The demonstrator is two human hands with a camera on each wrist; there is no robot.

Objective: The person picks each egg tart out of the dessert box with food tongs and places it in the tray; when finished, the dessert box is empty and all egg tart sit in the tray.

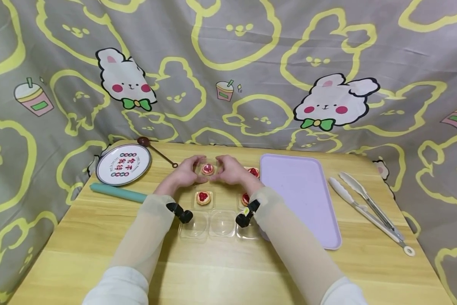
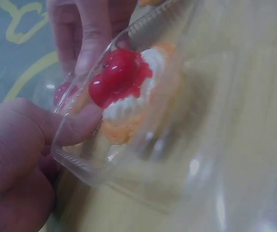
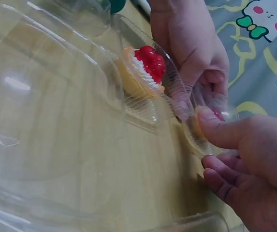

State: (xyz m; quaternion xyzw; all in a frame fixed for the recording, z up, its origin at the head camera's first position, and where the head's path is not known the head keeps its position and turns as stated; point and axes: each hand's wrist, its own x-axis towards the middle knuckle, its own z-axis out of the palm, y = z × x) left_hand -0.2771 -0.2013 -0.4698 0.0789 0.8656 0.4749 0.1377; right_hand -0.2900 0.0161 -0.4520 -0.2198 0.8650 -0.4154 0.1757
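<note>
At the back of the table, my left hand point(image 1: 190, 171) and right hand point(image 1: 230, 169) hold a small clear plastic box from its two sides. A tart point(image 1: 207, 169) with red fruit on top sits inside that box. In the right wrist view, my right hand point(image 3: 264, 159) pinches the box edge, thumb above and fingers below. My left hand point(image 3: 189, 53) grips the opposite side. Nearer me, another tart point(image 1: 203, 198), with white cream and red cherries, stands in a clear box. Two more tarts, a back one point(image 1: 253, 172) and a front one point(image 1: 245, 198), are partly hidden by my right arm.
Clear box lids or bases point(image 1: 222, 223) lie in a row in front. A lilac tray point(image 1: 298, 199) lies right of my hands, with metal tongs point(image 1: 369, 212) beyond it. At left are a white plate point(image 1: 124, 165), a teal stick point(image 1: 117, 192) and a brown ladle point(image 1: 143, 141).
</note>
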